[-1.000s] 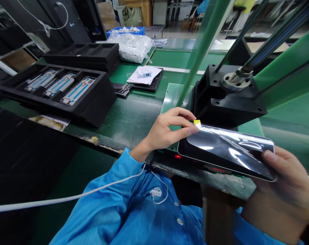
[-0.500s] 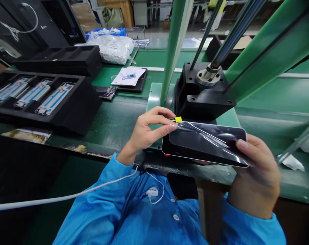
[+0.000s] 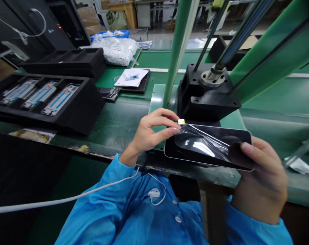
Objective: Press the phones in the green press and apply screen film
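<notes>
A glossy black touchscreen panel (image 3: 185,149) with a thin white rim is held tilted in front of me, above the bench edge. My right hand (image 3: 263,170) grips its right end, thumb on the face and fingers behind. Over the screen lies a clear protective film (image 3: 207,141), creased and partly lifted, with bright reflections running across it. At the upper left corner, my left hand (image 3: 154,129) pinches the film's edge between thumb and fingers. A small yellow tab (image 3: 181,121) sticks up beside those fingertips.
Just behind the panel stands a black press block (image 3: 208,95) with metal rods and green posts. On the left, a black foam tray (image 3: 85,102) holds several white-and-blue device parts. Papers (image 3: 131,77), a plastic-wrapped bundle (image 3: 116,49) and a blue bin (image 3: 124,33) lie farther back.
The film looks more raised and rumpled, its reflections broader. The yellow tab has tilted and looks paler. Both hands keep their holds. A small light on the dark machine changed from green to red.
</notes>
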The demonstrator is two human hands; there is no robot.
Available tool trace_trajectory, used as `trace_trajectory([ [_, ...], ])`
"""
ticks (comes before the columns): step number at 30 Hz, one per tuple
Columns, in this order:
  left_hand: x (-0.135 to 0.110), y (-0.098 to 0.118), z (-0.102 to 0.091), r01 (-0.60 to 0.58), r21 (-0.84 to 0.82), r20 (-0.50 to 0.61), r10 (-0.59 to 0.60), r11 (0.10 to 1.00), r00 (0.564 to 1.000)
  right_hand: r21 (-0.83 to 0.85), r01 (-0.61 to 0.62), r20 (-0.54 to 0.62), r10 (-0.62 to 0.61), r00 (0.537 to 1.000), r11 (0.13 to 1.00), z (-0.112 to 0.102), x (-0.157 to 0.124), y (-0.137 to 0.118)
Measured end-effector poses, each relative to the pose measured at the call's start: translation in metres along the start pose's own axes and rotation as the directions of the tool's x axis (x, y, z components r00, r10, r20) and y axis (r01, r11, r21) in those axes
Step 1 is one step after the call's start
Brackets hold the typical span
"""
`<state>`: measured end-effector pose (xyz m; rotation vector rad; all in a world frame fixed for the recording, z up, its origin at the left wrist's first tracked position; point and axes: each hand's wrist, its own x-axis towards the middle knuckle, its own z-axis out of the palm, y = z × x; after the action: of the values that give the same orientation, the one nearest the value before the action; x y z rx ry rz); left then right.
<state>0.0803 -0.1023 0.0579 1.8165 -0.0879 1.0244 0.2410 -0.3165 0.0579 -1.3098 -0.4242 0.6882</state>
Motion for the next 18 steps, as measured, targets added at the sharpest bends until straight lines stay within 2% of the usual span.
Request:
trace_trajectory([
  [2, 0.0, 0.0004, 0.0004, 0.012, 0.015, -0.02, -0.011, 1.0, 1.0, 0.015, 0.02, 0.015, -0.02, 1.0, 1.0, 0.0019, 0.0003, -0.0013],
  [8, 0.0011, 0.001, 0.0011, 0.078, 0.084, -0.049, -0.074, 0.993, 0.996, 0.009, 0.039, 0.169, -0.04, 0.985, 0.999, -0.0016, 0.0058, -0.0029],
  [13, 0.002, 0.0021, 0.0017, 0.1, 0.093, -0.042, -0.096, 0.991, 0.994, 0.025, 0.045, 0.176, -0.049, 0.983, 0.999, -0.0016, 0.0061, -0.0031],
  [18, 0.0025, 0.0025, 0.0019, 0.109, 0.114, -0.039, -0.105, 0.988, 0.994, 0.051, 0.008, 0.232, -0.019, 0.973, 0.999, -0.0025, 0.0027, -0.0039],
])
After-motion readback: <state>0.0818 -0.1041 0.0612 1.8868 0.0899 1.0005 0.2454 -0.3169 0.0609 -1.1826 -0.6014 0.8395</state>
